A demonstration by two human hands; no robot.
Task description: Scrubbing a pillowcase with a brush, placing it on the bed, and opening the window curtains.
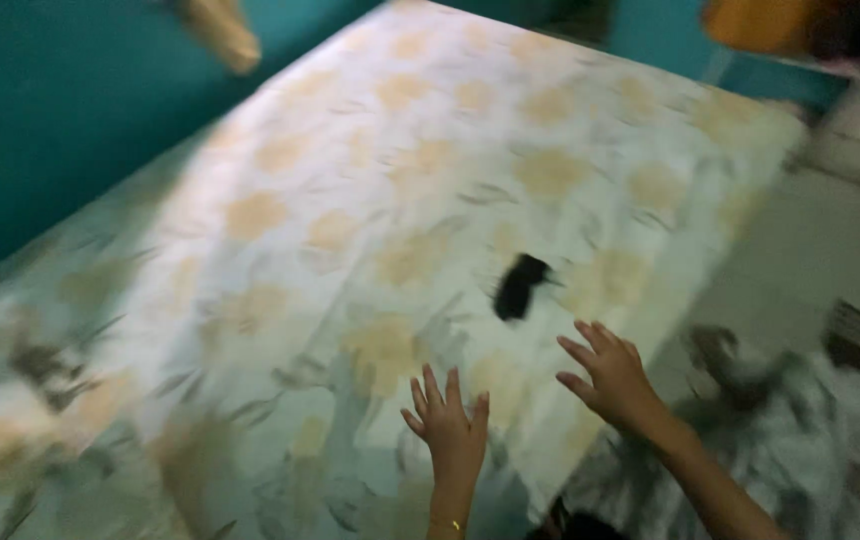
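Floral bedsheet covers the bed; left hand and right hand hover open-fingered, empty, near its front edge, beside a small dark object. Flat palms would smooth best.

On the bed lies 1 floral sheet, pale with yellow blooms, and on that sheet sits 1 small dark object, too blurred to identify. Over the sheet's near edge are 2 hands: 1 left hand and 1 right hand, both with fingers spread. Beyond the sheet's far left edge is 1 teal wall.
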